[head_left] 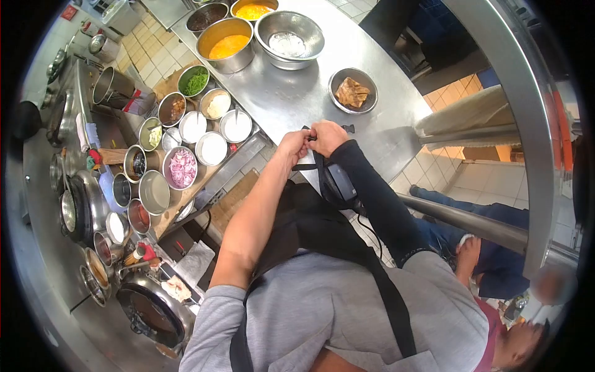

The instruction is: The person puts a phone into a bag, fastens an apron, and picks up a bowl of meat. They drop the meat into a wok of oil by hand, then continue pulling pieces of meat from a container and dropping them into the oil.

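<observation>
At the front of the steel counter, my left hand (pixel 294 149) and my right hand (pixel 328 137) are close together. The fingers of both are pinched on a black strap (pixel 304 167) with a dark clip (pixel 350 129) beside the right hand. Just what lies between the fingertips is partly hidden. A black pouch (pixel 339 185) hangs beneath my right forearm, which has a black sleeve. Beyond my hands, a small metal bowl (pixel 333 84) with a brown folded food piece (pixel 352 93) stands on the counter (pixel 297 93).
Pots of orange liquid (pixel 229 46) and a steel bowl (pixel 290 42) stand at the far end. To the left are several ingredient tins, including sliced onions (pixel 183 168) and chopped greens (pixel 196 84). Woks (pixel 152 310) line the stove. Another person (pixel 468 254) is at the right by a metal rail (pixel 465 217).
</observation>
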Demonstrator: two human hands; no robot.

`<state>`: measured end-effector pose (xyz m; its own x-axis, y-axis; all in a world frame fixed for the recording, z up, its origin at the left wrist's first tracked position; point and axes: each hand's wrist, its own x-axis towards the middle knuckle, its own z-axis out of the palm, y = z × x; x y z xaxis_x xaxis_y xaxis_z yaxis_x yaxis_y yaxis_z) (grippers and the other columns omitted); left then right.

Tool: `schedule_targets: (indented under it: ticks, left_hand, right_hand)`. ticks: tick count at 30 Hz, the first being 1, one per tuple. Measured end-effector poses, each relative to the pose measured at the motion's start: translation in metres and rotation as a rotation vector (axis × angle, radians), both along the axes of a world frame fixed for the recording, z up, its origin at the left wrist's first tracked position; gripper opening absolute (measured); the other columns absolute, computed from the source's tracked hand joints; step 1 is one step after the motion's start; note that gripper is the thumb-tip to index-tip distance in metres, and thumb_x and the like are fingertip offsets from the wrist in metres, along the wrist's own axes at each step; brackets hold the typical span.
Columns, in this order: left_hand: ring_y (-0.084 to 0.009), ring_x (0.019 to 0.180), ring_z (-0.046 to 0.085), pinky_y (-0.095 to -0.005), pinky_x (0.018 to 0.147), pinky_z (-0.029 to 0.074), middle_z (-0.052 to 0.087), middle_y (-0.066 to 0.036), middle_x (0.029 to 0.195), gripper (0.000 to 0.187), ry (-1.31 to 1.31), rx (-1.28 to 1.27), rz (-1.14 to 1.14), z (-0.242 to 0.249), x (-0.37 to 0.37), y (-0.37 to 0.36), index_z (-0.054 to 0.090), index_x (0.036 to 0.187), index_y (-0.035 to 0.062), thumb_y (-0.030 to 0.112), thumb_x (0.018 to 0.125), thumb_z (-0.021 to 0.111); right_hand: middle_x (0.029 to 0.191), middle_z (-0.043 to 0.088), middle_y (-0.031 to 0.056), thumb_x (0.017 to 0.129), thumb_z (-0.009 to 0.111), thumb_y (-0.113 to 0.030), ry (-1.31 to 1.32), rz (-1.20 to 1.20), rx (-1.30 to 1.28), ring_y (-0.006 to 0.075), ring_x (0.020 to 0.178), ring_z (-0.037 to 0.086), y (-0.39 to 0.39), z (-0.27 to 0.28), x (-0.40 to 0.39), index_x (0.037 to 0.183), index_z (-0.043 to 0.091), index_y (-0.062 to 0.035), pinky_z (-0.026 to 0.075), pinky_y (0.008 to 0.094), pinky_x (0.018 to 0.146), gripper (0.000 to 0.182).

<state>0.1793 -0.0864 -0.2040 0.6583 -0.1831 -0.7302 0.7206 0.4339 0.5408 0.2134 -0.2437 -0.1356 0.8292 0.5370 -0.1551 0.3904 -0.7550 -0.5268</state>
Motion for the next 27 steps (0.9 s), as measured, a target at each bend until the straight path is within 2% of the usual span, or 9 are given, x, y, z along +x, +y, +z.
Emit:
schedule_targets:
  ticks: [3, 7, 11, 15, 20, 23, 24, 26, 27]
  left_hand:
    - [-0.0065, 0.048, 0.038, -0.0228, 0.043, 0.030, 0.049, 0.004, 0.065, 0.018, 0.086, 0.023, 0.076, 0.004, 0.003, -0.001, 0.066, 0.080, 0.0097, 0.016, 0.097, 0.065]
    - [-0.0084, 0.050, 0.040, -0.0261, 0.044, 0.032, 0.050, 0.003, 0.067, 0.022, 0.078, 0.033, 0.080, -0.007, 0.005, 0.001, 0.061, 0.076, 0.0109, 0.018, 0.096, 0.067]
    - [-0.0103, 0.051, 0.041, -0.0277, 0.045, 0.033, 0.049, 0.001, 0.067, 0.022, 0.059, 0.099, 0.121, -0.002, 0.006, -0.002, 0.059, 0.076, 0.0095, 0.018, 0.094, 0.068]
    - [-0.0111, 0.055, 0.044, -0.0283, 0.047, 0.035, 0.053, 0.000, 0.071, 0.017, -0.011, 0.259, 0.114, 0.003, 0.003, -0.003, 0.063, 0.082, 0.0064, 0.017, 0.094, 0.067]
    - [-0.0143, 0.057, 0.047, -0.0328, 0.052, 0.040, 0.053, -0.001, 0.070, 0.017, -0.072, 0.297, 0.172, -0.019, 0.003, 0.005, 0.063, 0.082, 0.0026, 0.016, 0.092, 0.068]
    - [-0.0279, 0.058, 0.052, -0.0462, 0.064, 0.049, 0.057, -0.008, 0.066, 0.018, -0.261, 0.756, 0.062, -0.002, -0.004, 0.003, 0.064, 0.080, -0.0023, 0.014, 0.087, 0.065]
    - [-0.0426, 0.078, 0.062, -0.0525, 0.081, 0.052, 0.064, -0.020, 0.083, 0.019, -0.341, 1.103, -0.077, 0.003, -0.008, 0.000, 0.065, 0.091, -0.0077, 0.011, 0.089, 0.063]
    - [-0.0471, 0.105, 0.063, -0.0526, 0.090, 0.052, 0.061, -0.030, 0.112, 0.025, -0.708, 1.294, -0.047, 0.060, -0.028, -0.022, 0.063, 0.107, -0.0098, 0.009, 0.091, 0.063]
    - [-0.0444, 0.120, 0.058, -0.0524, 0.095, 0.050, 0.051, -0.031, 0.132, 0.034, -0.973, 1.166, -0.204, 0.081, -0.040, -0.031, 0.057, 0.121, -0.0080, 0.008, 0.092, 0.064]
  right_hand:
    - [0.087, 0.070, 0.0223, 0.080, 0.075, -0.023, -0.034, -0.014, -0.021, 0.0439, 0.090, 0.069, 0.008, -0.009, 0.001, 0.087, 0.066, -0.0038, 0.053, 0.0518, 0.080, 0.022]
    - [0.087, 0.071, 0.0247, 0.078, 0.072, -0.021, 0.030, -0.107, 0.005, 0.0449, 0.088, 0.070, 0.011, -0.011, 0.006, 0.085, 0.068, -0.0029, 0.055, 0.0518, 0.080, 0.020]
    - [0.087, 0.071, 0.0263, 0.077, 0.069, -0.021, 0.008, -0.232, 0.011, 0.0460, 0.088, 0.070, -0.002, -0.033, 0.018, 0.082, 0.069, -0.0008, 0.055, 0.0515, 0.081, 0.021]
    - [0.086, 0.070, 0.0297, 0.079, 0.066, -0.019, -0.010, -0.339, -0.049, 0.0482, 0.089, 0.069, -0.040, -0.012, 0.011, 0.081, 0.069, 0.0036, 0.054, 0.0532, 0.082, 0.023]
    - [0.082, 0.068, 0.0321, 0.082, 0.064, -0.016, 0.104, -0.549, -0.100, 0.0501, 0.086, 0.068, -0.111, 0.001, -0.062, 0.079, 0.067, 0.0071, 0.054, 0.0542, 0.079, 0.023]
    - [0.075, 0.069, 0.0257, 0.080, 0.070, -0.016, 0.345, -0.733, 0.044, 0.0431, 0.077, 0.070, -0.147, -0.018, -0.115, 0.078, 0.065, 0.0038, 0.054, 0.0502, 0.073, 0.021]
    - [0.072, 0.070, 0.0209, 0.080, 0.074, -0.017, 0.366, -0.754, 0.061, 0.0353, 0.071, 0.071, -0.143, -0.016, -0.125, 0.081, 0.065, 0.0023, 0.055, 0.0463, 0.070, 0.021]
    - [0.071, 0.070, 0.0200, 0.082, 0.074, -0.017, 0.420, -0.813, 0.202, 0.0324, 0.069, 0.071, -0.136, -0.011, -0.131, 0.083, 0.064, 0.0031, 0.055, 0.0444, 0.070, 0.022]
    - [0.071, 0.070, 0.0195, 0.083, 0.074, -0.017, 0.445, -0.837, 0.275, 0.0309, 0.068, 0.071, -0.133, -0.007, -0.131, 0.084, 0.064, 0.0034, 0.055, 0.0435, 0.070, 0.022]
